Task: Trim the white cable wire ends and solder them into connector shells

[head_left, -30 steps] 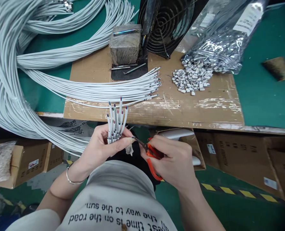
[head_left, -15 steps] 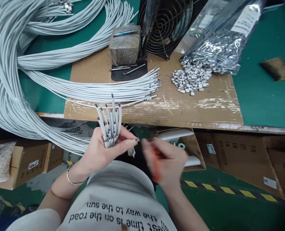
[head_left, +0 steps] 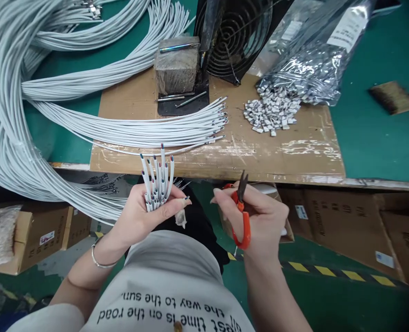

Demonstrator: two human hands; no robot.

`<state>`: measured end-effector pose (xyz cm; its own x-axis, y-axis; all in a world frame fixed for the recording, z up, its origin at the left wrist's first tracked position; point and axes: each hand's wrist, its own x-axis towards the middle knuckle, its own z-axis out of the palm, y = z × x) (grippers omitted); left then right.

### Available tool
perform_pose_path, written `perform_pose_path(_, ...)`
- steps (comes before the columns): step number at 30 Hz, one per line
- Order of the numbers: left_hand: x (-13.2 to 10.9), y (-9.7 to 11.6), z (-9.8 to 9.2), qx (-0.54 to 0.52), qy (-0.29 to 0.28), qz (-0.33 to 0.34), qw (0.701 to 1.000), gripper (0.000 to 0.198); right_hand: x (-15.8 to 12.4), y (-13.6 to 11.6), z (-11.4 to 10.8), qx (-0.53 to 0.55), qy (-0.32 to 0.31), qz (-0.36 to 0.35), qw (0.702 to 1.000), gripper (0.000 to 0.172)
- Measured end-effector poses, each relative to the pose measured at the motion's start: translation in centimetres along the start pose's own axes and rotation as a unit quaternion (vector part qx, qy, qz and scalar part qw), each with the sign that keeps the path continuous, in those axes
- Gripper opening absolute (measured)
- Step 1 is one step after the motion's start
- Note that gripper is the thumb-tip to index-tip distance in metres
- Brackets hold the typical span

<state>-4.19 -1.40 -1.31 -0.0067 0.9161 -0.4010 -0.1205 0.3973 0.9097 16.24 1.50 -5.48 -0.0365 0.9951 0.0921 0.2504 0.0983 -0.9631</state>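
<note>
My left hand [head_left: 145, 216] is closed around a bundle of white cable ends [head_left: 157, 177] that fan upward, their tips showing coloured cores. A small scrap hangs below my left fingertips. My right hand [head_left: 260, 216] grips orange-handled scissors [head_left: 242, 212] with the dark blades pointing up, a short way right of the bundle. Both hands hover just below the front edge of the cardboard sheet [head_left: 294, 152] on the bench.
More white cables [head_left: 149, 129] lie across the cardboard, trailing into big coils [head_left: 7, 92] at left. A pile of small metal clips [head_left: 270, 113] spills from a plastic bag [head_left: 311, 69]. A block [head_left: 175, 64] and black fan grille [head_left: 239, 37] stand behind. Cardboard boxes [head_left: 346, 221] sit under the bench.
My right hand drew back from the bundle and turned the scissors so the blades point upward. The cable ends in my left hand shifted slightly left.
</note>
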Motion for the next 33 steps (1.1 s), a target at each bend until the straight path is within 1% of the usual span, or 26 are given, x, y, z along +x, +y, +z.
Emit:
perform_pose_path(2, -0.01, -0.01, -0.04, -0.009, -0.005, -0.008, 1.000, 0.032, 0.13, -0.17, 0.13, 0.013, -0.022, -0.013, 1.000, 0.021)
perform_pose_path(4, -0.02, 0.03, -0.03, -0.023, -0.007, -0.009, 1.000, 0.029, 0.18, -0.26, 0.21, 0.021, -0.046, -0.026, 0.998, 0.017)
perform_pose_path(6, -0.02, 0.09, 0.03, -0.043, 0.001, -0.006, 0.999, 0.024, 0.11, -0.35, 0.26, 0.019, -0.067, -0.038, 0.997, 0.025)
perform_pose_path(9, 0.03, 0.22, 0.19, -0.079, 0.009, 0.002, 0.997, 0.016, -0.17, -0.55, 0.22, -0.020, -0.097, -0.068, 0.993, 0.038)
perform_pose_path(11, 0.08, 0.37, 0.34, -0.095, 0.005, 0.003, 0.995, 0.011, -0.35, -0.67, 0.17, -0.056, -0.110, -0.095, 0.988, 0.040)
perform_pose_path(15, 0.17, 0.72, 0.60, -0.108, -0.001, 0.005, 0.994, 0.006, -0.44, -0.81, 0.23, -0.099, -0.115, -0.136, 0.979, 0.040)
perform_pose_path(19, 0.15, 0.83, 0.71, -0.113, -0.005, 0.013, 0.994, 0.003, -0.39, -0.78, 0.28, -0.109, -0.111, -0.158, 0.975, 0.039)
perform_pose_path(25, 0.07, 0.57, 0.62, -0.106, 0.002, 0.019, 0.994, 0.005, -0.43, -0.67, 0.15, -0.112, -0.113, -0.167, 0.973, 0.039)
perform_pose_path(33, 0.11, 0.22, 0.60, -0.114, -0.004, 0.023, 0.993, 0.006, -0.45, -0.66, 0.08, -0.122, -0.116, -0.166, 0.972, 0.039)
